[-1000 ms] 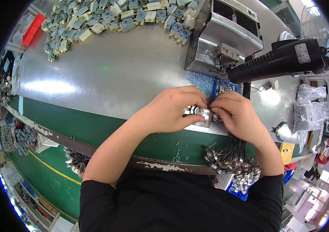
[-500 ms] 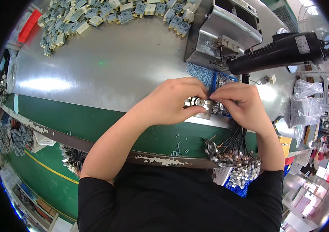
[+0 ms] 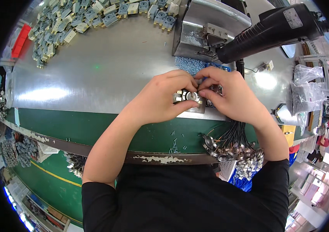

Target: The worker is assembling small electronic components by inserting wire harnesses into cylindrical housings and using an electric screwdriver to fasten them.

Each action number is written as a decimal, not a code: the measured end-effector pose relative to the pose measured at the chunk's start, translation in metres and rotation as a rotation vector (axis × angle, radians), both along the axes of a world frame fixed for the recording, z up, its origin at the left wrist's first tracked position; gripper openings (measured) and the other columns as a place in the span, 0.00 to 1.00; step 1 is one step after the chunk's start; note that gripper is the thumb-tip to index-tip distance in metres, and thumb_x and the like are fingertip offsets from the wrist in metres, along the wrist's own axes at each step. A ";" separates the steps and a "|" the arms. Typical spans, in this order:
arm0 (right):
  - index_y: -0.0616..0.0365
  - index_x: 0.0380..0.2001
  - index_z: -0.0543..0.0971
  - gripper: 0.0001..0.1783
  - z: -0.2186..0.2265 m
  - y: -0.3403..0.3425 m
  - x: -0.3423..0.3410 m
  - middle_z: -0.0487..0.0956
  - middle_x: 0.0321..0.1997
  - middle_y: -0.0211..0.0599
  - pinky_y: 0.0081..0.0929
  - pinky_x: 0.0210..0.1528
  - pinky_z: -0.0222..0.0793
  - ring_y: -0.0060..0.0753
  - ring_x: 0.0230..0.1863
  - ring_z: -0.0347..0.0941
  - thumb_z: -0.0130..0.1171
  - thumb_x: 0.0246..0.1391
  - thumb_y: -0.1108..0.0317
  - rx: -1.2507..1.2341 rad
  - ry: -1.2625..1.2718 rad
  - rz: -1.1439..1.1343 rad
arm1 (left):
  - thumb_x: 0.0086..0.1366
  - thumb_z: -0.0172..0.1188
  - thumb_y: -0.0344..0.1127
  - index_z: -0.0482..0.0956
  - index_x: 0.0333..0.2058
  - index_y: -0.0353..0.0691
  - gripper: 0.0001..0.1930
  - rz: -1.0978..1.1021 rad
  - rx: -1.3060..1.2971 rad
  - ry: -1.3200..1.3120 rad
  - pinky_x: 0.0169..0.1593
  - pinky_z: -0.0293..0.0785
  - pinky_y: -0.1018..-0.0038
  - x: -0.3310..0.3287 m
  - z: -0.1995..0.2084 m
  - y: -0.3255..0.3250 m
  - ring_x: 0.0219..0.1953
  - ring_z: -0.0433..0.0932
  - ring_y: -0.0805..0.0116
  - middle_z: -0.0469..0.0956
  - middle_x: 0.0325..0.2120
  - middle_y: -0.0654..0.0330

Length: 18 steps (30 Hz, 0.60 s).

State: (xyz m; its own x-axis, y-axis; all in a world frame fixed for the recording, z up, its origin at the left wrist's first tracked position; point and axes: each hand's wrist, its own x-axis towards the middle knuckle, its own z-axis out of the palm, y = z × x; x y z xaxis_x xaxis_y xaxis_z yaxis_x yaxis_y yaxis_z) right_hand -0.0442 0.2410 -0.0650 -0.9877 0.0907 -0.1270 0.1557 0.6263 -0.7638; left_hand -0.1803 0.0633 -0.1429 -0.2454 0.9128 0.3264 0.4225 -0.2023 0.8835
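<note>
A small round black-and-white part with metal tabs [image 3: 190,96] sits on a small metal plate [image 3: 198,110] near the front edge of the steel tabletop. My left hand [image 3: 160,94] curls around it from the left, thumb along its near side and fingertips on its far side. From the right, my right hand [image 3: 232,92] reaches in with thumb and forefinger bent together at the part's right side. Whatever is between those fingertips is too small to make out. Under the right hand lies a tray of small metal pieces [image 3: 211,103], mostly covered.
Screws [image 3: 189,65] are heaped beyond my hands, before a metal stand [image 3: 211,31]. A black power screwdriver [image 3: 267,34] slants above the right. Grey-and-cream housings [image 3: 91,15] pile up far left, near a red bin [image 3: 20,40]. Black leads [image 3: 236,135] hang over the front edge; loose screws [image 3: 175,145] lie nearby.
The whole view has shifted a little. My right hand has come from above the tray of pieces closer to the round part, its fingertips now at the part's side. The left hand keeps its hold.
</note>
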 end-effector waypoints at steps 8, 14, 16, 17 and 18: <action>0.59 0.60 0.76 0.29 -0.006 -0.008 0.004 0.86 0.40 0.46 0.35 0.48 0.79 0.46 0.45 0.85 0.62 0.53 0.82 0.001 0.077 0.001 | 0.51 0.76 0.27 0.80 0.38 0.34 0.16 0.028 -0.039 -0.023 0.52 0.78 0.63 0.001 0.005 -0.001 0.47 0.82 0.52 0.83 0.42 0.53; 0.56 0.59 0.77 0.30 -0.017 -0.004 0.008 0.84 0.36 0.40 0.34 0.44 0.78 0.44 0.36 0.82 0.65 0.52 0.80 0.261 0.283 -0.019 | 0.53 0.75 0.27 0.84 0.43 0.35 0.18 0.043 0.016 0.046 0.53 0.79 0.62 0.004 0.003 0.001 0.48 0.83 0.51 0.84 0.45 0.52; 0.57 0.58 0.77 0.28 -0.018 -0.003 0.009 0.83 0.35 0.40 0.33 0.43 0.76 0.41 0.36 0.81 0.67 0.51 0.79 0.275 0.331 -0.002 | 0.53 0.75 0.27 0.85 0.43 0.35 0.17 0.020 -0.009 0.049 0.52 0.80 0.63 0.002 0.003 0.000 0.48 0.84 0.51 0.84 0.45 0.52; 0.59 0.57 0.78 0.27 -0.019 -0.003 0.011 0.81 0.34 0.39 0.32 0.43 0.75 0.39 0.36 0.79 0.68 0.51 0.78 0.290 0.378 0.012 | 0.53 0.75 0.27 0.85 0.43 0.35 0.17 -0.005 -0.033 0.050 0.51 0.81 0.64 0.000 0.003 -0.001 0.47 0.84 0.51 0.84 0.45 0.52; 0.61 0.55 0.78 0.25 -0.016 0.000 0.019 0.81 0.36 0.40 0.31 0.43 0.75 0.37 0.37 0.79 0.67 0.52 0.78 0.270 0.449 0.027 | 0.53 0.75 0.27 0.85 0.43 0.35 0.17 -0.003 -0.037 0.049 0.51 0.81 0.64 0.000 0.003 0.000 0.47 0.84 0.51 0.84 0.45 0.52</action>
